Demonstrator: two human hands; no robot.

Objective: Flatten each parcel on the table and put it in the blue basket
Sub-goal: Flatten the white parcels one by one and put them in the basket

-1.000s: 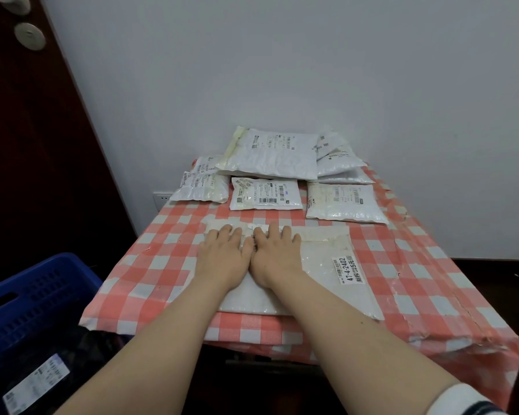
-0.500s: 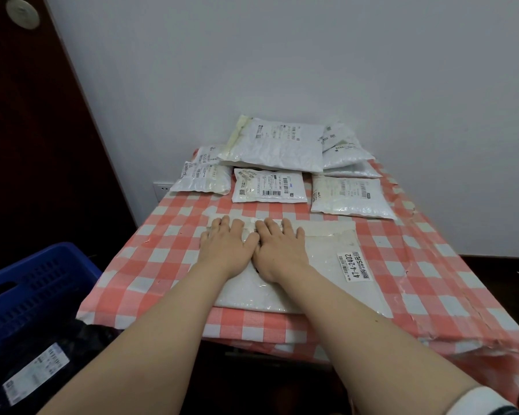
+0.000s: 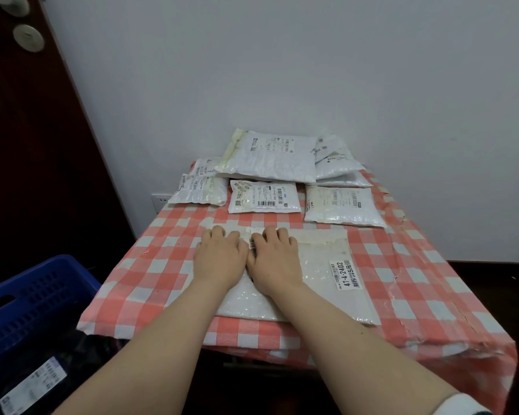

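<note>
Large flat white plastic parcel (image 3: 327,283): left hand (image 3: 219,259) and right hand (image 3: 274,259) still pressed on it, fingers (image 3: 282,235) straight, gripping nothing. Flattening judged unfinished; blue plastic basket (image 3: 43,292), left of it, waits.

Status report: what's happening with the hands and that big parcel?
Flat on the big white parcel: left hand, right hand, side by side. Parcel not yet in blue basket. Behind it, smaller parcels, out of the way.

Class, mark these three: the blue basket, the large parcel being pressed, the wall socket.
blue basket (image 3: 43,292): head view, slotted side wall.
large parcel (image 3: 315,259): head view, bare plastic beside its label.
wall socket (image 3: 161,201): head view, white faceplate.
</note>
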